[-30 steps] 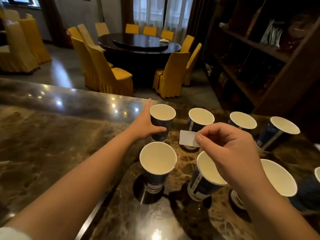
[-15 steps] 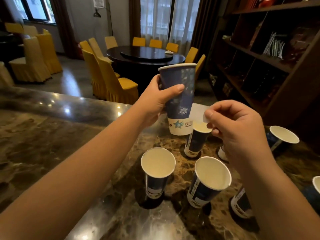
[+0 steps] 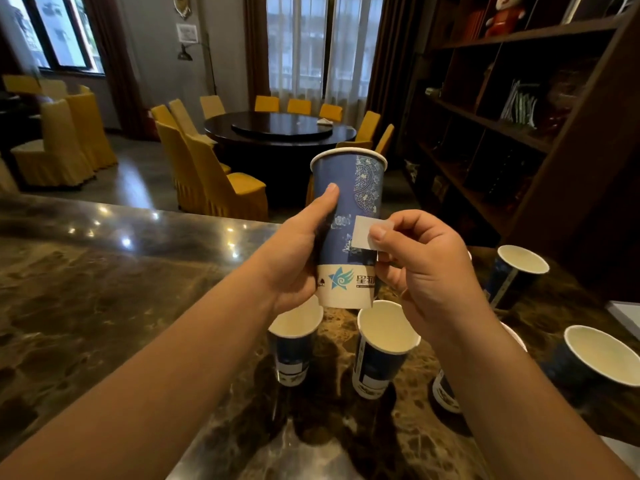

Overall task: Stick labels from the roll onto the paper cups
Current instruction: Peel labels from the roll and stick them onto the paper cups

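Left hand (image 3: 294, 258) gripping blue cup (image 3: 349, 216) upright above the bench (image 3: 104, 306), lifted higher than before, right hand (image 3: 426, 268) pinching white label (image 3: 369, 233), now touching the cup's side, other cups (image 3: 384, 344) standing below

A round dark table (image 3: 278, 131) ringed by yellow chairs (image 3: 221, 185) stands at 12 o'clock before curtained windows (image 3: 322, 46); dark wooden shelves (image 3: 502, 126) at 2 o'clock.

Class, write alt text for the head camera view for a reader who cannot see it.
A left hand holds a blue paper cup upright above a marble counter while the right hand pinches a white label against its side. More empty cups stand below.
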`<state>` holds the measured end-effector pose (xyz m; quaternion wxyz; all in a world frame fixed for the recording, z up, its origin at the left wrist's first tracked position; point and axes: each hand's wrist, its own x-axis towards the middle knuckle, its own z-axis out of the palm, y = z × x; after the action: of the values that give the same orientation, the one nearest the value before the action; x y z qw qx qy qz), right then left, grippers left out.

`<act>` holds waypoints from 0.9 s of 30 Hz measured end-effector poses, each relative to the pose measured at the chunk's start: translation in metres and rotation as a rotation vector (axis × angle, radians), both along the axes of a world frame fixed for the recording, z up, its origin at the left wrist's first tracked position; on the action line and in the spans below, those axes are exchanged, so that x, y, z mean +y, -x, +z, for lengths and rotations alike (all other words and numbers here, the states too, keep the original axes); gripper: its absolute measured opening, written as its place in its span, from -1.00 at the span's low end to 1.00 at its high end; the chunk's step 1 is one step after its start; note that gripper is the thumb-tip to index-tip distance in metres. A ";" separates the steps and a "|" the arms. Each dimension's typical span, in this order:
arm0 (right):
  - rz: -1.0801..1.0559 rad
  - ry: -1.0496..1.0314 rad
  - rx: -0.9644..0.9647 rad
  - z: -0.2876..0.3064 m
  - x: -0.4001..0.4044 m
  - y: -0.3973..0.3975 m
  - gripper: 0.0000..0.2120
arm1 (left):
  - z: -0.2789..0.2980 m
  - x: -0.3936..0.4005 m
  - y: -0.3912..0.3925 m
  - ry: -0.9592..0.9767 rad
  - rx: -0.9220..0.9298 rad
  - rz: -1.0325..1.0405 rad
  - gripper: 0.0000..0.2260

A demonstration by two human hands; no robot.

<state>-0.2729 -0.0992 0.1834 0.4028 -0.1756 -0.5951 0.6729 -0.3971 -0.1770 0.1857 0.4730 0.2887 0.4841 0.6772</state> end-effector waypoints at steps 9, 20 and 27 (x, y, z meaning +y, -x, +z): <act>-0.033 -0.086 -0.085 -0.005 -0.005 -0.011 -0.92 | -0.004 -0.008 -0.013 0.000 0.018 0.057 -0.61; -0.115 -0.167 -0.114 -0.008 -0.003 -0.006 -0.91 | -0.011 -0.011 -0.004 -0.062 0.210 0.053 -0.31; -0.153 -0.311 -0.251 0.003 0.002 -0.006 -0.61 | -0.006 -0.013 0.008 -0.097 0.293 0.050 -0.34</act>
<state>-0.2673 -0.0972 0.1861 0.3976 -0.2382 -0.7222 0.5134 -0.4046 -0.1903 0.1793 0.3655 0.3949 0.5218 0.6620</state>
